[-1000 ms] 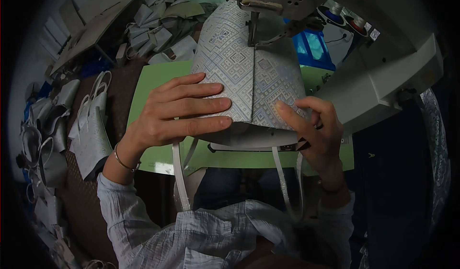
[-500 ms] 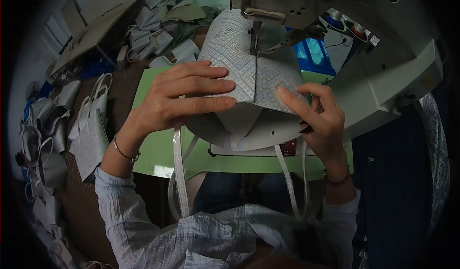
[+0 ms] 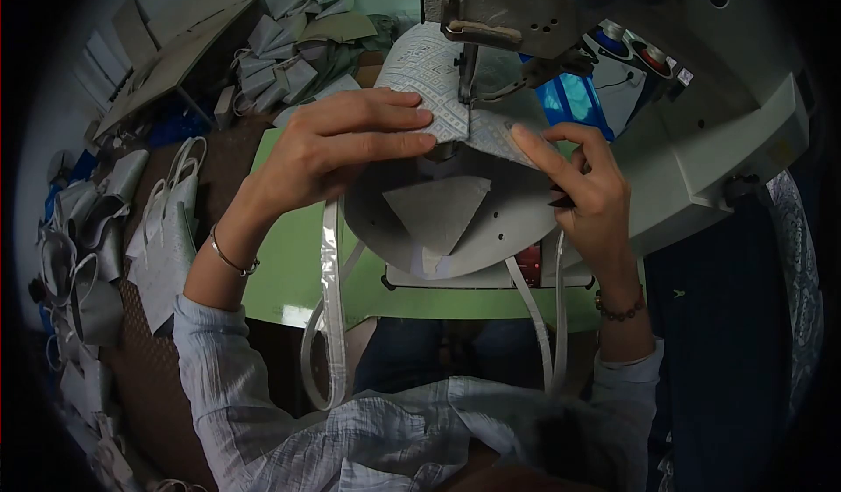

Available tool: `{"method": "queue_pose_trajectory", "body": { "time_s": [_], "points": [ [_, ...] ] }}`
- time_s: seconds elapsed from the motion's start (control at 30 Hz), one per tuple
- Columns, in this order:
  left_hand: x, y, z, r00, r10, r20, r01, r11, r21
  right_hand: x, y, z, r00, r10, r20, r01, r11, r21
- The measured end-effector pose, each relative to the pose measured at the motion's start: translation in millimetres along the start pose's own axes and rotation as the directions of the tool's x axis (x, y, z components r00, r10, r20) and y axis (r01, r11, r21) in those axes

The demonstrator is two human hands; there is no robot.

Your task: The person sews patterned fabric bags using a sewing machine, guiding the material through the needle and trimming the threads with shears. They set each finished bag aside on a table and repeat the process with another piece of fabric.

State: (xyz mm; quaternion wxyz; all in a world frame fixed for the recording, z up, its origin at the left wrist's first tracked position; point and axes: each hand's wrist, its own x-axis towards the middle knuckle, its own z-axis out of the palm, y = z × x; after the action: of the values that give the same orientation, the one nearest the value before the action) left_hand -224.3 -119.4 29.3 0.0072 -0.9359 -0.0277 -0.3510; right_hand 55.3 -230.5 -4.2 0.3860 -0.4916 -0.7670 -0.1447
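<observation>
A pale bag (image 3: 420, 71) with a blue-grey geometric pattern lies over the sewing machine's rounded bed (image 3: 420, 229), its seam beneath the presser foot (image 3: 467, 84). My left hand (image 3: 350, 141) rests on the panel left of the seam, fingers stretched out towards the needle area. On the right, my right hand (image 3: 583, 172) pinches the bag's near edge between thumb and fingers. White strap handles (image 3: 331, 290) hang down on both sides towards my lap. Through the bag's near opening, a light triangular patch (image 3: 441, 212) shows on the bed.
The machine head (image 3: 517, 10) overhangs the work, with its arm (image 3: 683, 176) to the right. Thread spools (image 3: 653, 54) and a blue container (image 3: 574, 102) stand behind. Below is a green tabletop (image 3: 280, 273). Finished-looking bags (image 3: 171, 229) and piled pieces (image 3: 280, 71) lie left.
The bag has fed away from me under the presser foot, so its near edge is closer to the needle. My left hand has moved forward with it; more of the bed shows.
</observation>
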Motion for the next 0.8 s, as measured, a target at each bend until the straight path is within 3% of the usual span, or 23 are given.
{"method": "queue_pose_trajectory", "body": {
  "time_s": [0.8],
  "points": [
    [3,-30,13,0.990,-0.139,-0.031,0.134,0.984,-0.120,15,29,18,0.996,0.081,0.046,-0.080,0.996,-0.026]
  ]
}}
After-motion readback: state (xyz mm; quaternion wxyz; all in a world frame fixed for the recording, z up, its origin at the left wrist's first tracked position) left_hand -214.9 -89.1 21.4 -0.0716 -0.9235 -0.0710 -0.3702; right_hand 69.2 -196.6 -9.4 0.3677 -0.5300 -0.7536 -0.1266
